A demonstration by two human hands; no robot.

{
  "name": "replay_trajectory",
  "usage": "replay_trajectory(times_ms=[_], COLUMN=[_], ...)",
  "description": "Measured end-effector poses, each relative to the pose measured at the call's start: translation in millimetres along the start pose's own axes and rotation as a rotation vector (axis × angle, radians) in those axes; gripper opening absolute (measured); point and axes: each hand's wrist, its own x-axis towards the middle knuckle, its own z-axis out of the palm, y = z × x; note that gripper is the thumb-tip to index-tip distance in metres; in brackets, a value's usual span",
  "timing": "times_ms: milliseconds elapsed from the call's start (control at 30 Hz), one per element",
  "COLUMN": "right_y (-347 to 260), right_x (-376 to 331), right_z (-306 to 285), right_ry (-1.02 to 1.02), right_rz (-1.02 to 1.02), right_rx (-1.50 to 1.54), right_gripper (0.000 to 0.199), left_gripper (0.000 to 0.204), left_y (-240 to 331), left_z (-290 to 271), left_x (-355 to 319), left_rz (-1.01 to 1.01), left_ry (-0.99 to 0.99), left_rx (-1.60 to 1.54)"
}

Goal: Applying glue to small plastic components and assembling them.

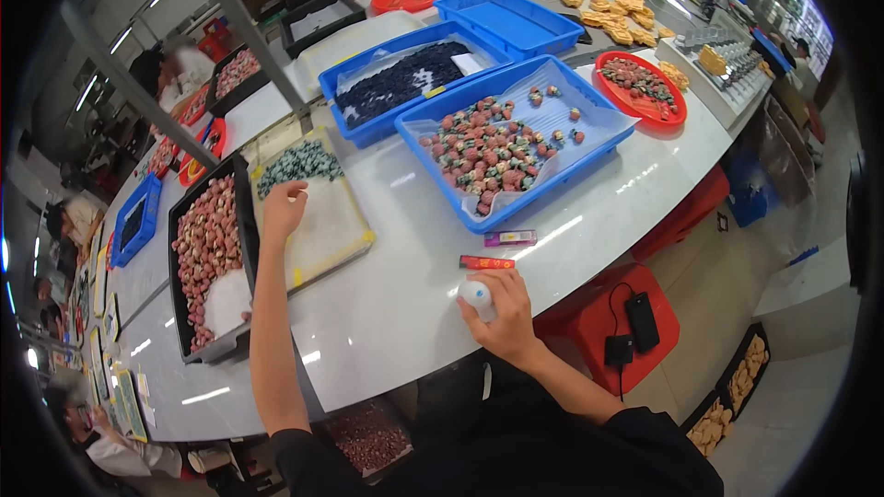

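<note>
Right hand (pixel 505 320) grips white bottle (pixel 475 294); left hand (pixel 284 205) on tray (pixel 343 230).

Four blue trays (pixel 516 143) are sitting on the far and right part of the table (pixel 396 304), with a smaller fifth (pixel 138 219) lying at the left. Two red plates (pixel 642 85) are resting farther off, and two red stools (pixel 608 313) are standing near the right edge.

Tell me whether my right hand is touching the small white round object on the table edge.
Touching: the head view shows the right hand wrapped around the small white round object, fingers closed against it, no gap.
</note>
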Motion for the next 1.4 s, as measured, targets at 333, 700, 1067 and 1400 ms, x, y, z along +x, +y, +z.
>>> replay_trajectory(times_ms=[333, 700, 1067, 1400], right_y=[0.0, -1.1, 2.8, -6.2], right_x=[-2.8, -6.0, -4.2, 1.4], right_z=[0.4, -2.0, 0.5, -11.3], right_ry=[0.039, 0.053, 0.025, -0.228], right_rz=[0.009, -0.005, 0.007, 0.252], right_rx=[-0.114, -0.104, -0.011, 0.362], right_gripper=[0.034, 0.033, 0.031, 0.022], left_gripper=[0.012, 0.019, 0.012, 0.015], left_y=[-8.7, 17.5, 139.1, 182.8], left_z=[51.5, 44.7, -19.7, 12.1], left_x=[52.6, 33.3, -149.7, -259.0], left_rz=[-0.079, -0.002, 0.037, -0.177], left_ry=[0.096, 0.174, -0.139, 0.000], left_rx=[0.288, 0.192, -0.135, -0.197])
